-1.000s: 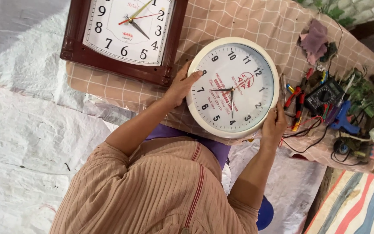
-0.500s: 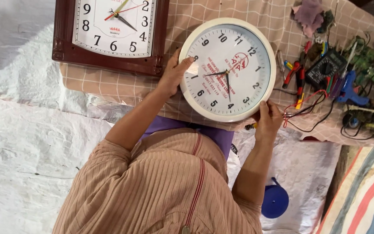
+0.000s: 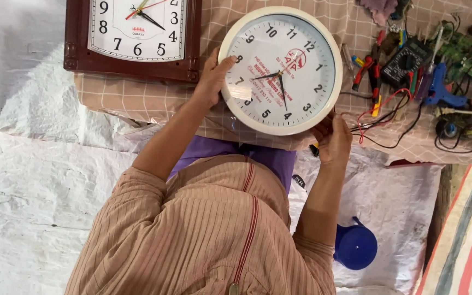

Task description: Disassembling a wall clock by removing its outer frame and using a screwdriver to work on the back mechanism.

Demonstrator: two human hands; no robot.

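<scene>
Checked beige cloth covers the low bench [image 3: 137, 98], which stands on a floor of white woven sheeting. Over its near edge, the round white wall clock [image 3: 280, 70] is held face up towards the camera between both hands. Being round, it has no long axis; its twelve mark points to the upper right, towards the bench's far right corner. The left hand [image 3: 212, 81] grips the rim at the clock's left, thumb pressed on the face edge. The right hand [image 3: 332, 136] cups the lower right rim from beneath, fingers curled. Both touch it, neither nearer. Beyond the clock, at the bench's far left, lies a square brown-framed wall clock [image 3: 132, 33]. Along the right side sit a multimeter [image 3: 405, 63], pliers, wires, circuit boards and a blue glue gun [image 3: 439, 90]. A blue jug [image 3: 355, 247] stands on the floor.
</scene>
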